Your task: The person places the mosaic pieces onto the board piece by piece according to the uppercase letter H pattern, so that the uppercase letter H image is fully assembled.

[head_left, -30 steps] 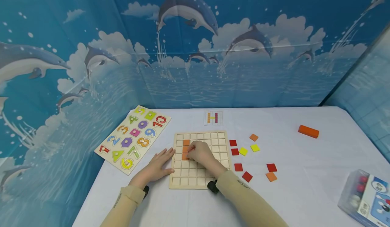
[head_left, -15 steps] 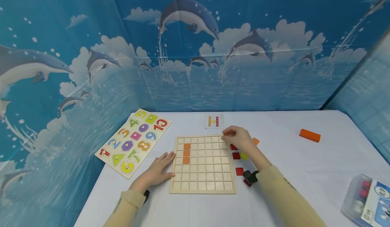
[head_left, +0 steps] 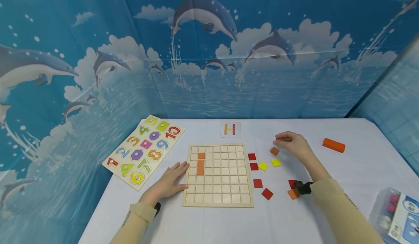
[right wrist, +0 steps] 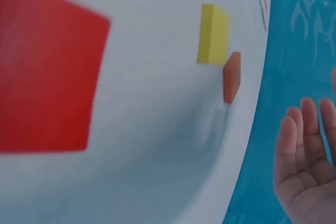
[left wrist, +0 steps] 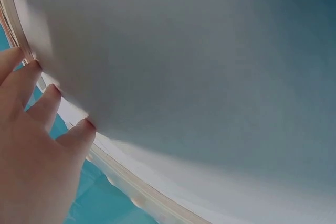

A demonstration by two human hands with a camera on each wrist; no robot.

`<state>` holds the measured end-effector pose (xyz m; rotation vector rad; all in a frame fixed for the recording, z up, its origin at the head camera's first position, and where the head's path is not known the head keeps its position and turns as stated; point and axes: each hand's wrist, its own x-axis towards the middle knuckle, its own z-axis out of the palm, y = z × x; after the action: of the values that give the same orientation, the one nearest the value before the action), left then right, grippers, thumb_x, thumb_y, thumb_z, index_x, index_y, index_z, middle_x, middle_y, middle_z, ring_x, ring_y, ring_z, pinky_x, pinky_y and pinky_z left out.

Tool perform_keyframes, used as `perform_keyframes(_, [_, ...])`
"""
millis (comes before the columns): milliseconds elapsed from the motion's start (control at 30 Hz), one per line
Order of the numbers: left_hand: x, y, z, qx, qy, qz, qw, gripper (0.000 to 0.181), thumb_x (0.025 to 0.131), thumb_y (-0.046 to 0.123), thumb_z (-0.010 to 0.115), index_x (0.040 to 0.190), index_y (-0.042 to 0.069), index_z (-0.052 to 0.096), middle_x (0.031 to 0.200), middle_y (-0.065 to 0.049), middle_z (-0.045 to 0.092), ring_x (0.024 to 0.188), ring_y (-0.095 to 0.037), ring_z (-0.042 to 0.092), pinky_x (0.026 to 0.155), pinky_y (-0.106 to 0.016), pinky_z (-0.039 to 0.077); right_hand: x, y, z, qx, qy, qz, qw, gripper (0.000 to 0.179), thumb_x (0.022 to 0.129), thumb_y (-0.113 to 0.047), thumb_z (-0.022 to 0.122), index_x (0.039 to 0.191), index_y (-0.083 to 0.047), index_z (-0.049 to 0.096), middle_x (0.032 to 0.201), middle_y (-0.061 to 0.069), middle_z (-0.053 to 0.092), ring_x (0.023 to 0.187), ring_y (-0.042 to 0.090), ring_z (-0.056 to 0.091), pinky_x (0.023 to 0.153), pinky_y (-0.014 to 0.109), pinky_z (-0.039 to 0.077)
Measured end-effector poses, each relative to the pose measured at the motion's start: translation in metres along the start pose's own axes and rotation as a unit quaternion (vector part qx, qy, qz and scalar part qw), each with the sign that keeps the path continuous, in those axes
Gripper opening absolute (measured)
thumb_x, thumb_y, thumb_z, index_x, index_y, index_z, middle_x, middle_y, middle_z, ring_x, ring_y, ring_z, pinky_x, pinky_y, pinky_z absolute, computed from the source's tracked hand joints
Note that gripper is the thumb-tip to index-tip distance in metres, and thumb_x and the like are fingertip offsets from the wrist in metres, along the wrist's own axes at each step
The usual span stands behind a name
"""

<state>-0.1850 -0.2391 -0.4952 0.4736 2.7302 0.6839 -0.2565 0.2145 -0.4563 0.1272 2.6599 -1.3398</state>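
"Which step?"

"Tile-fetching, apparently: right of the board (head_left: pixel 217 189), a loose orange tile (head_left: pixel 274 151) is flanked by the relaxed, empty right hand (head_left: pixel 296 146)."

"Next?"

"A pinch is presumably needed; the board's left edge is touched by the spread left hand (head_left: pixel 168 182)."

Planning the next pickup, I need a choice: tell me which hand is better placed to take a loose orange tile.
Right, I'd judge: the right hand is close to a loose orange tile, while the left hand is at the left edge of the wooden board, which lies between it and that tile.
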Motion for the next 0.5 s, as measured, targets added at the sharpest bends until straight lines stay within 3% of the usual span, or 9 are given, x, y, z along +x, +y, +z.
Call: perform_keyframes(500, [0.0004, 0.0002, -0.0006, -0.004, 0.001, -0.002, 1.0000, 0.074, 0.092, 0.026, 0.070, 0.154, 0.009, 0.034, 0.162, -0.011, 0.029, 0.152, -0.035, 0.018, 0.124, -0.057, 0.013, 0.0065, 0.0085, -0.0022, 0.014, -0.010, 0.036, 0.9992, 0.058, 0.095, -0.036, 0.065, 0.137, -0.001, 0.049, 0.133, 0.025, 0.055, 0.116, 0.037, 0.052, 0.099, 0.051, 0.051])
